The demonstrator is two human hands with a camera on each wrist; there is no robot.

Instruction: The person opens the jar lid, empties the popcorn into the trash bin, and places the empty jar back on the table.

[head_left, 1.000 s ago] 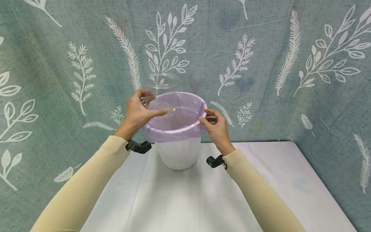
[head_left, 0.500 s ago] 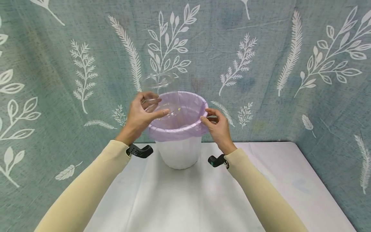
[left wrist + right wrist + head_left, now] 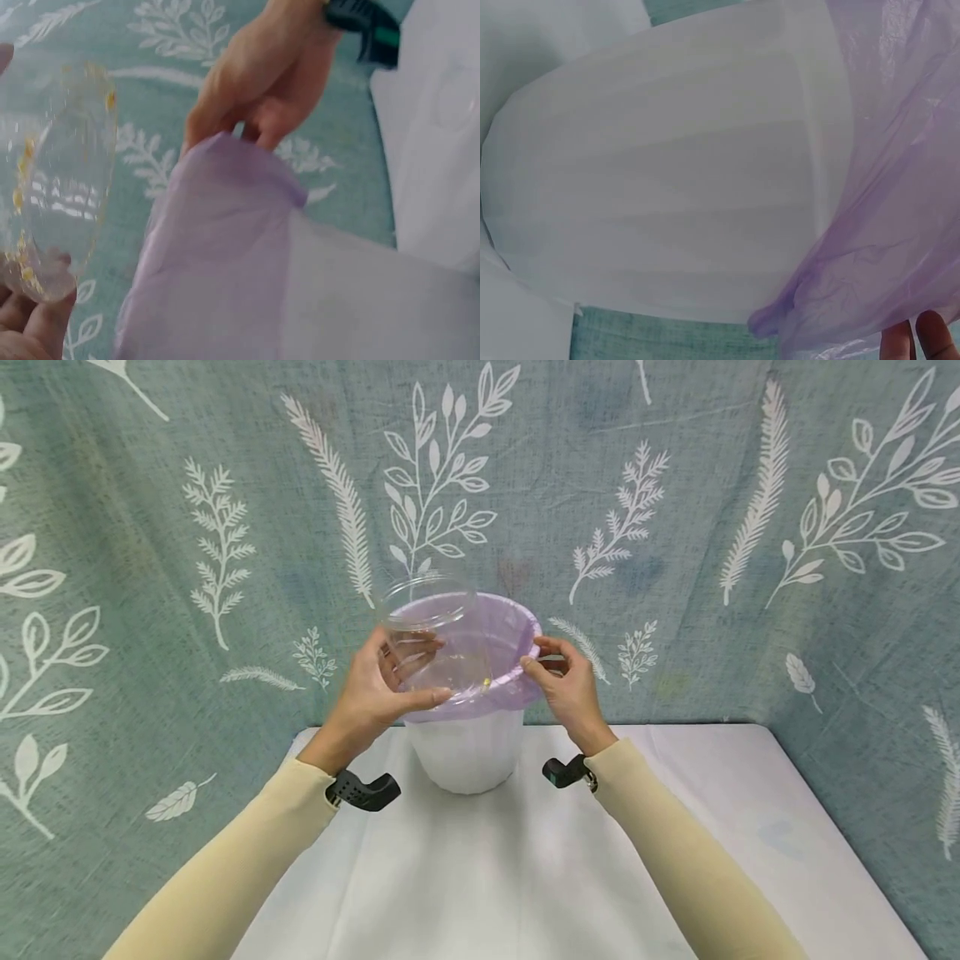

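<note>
My left hand (image 3: 363, 697) grips a clear plastic jar (image 3: 457, 660) by its side, over the near rim of a white bin (image 3: 468, 756). The jar is tilted. Yellow bits cling to its wall, plainer in the left wrist view, where its clear side (image 3: 67, 172) shows and the fingers (image 3: 49, 322) press on it. A thin purple liner (image 3: 513, 620) covers the bin's mouth and folds down over the rim. At the right rim, my right hand (image 3: 572, 693) pinches the liner between thumb and fingers. In the right wrist view the fingertips (image 3: 934, 334) touch the purple film (image 3: 900, 225).
The bin stands on a white-covered table (image 3: 675, 827), close to its back edge. Behind it and at both sides hangs a green cloth (image 3: 525, 485) with white leaf prints. Each wrist carries a dark band with a camera (image 3: 371, 792).
The jar has dropped lower and nearer, with my left hand lowering too, and it has shifted a little to the right. My right hand keeps its hold on the liner.
</note>
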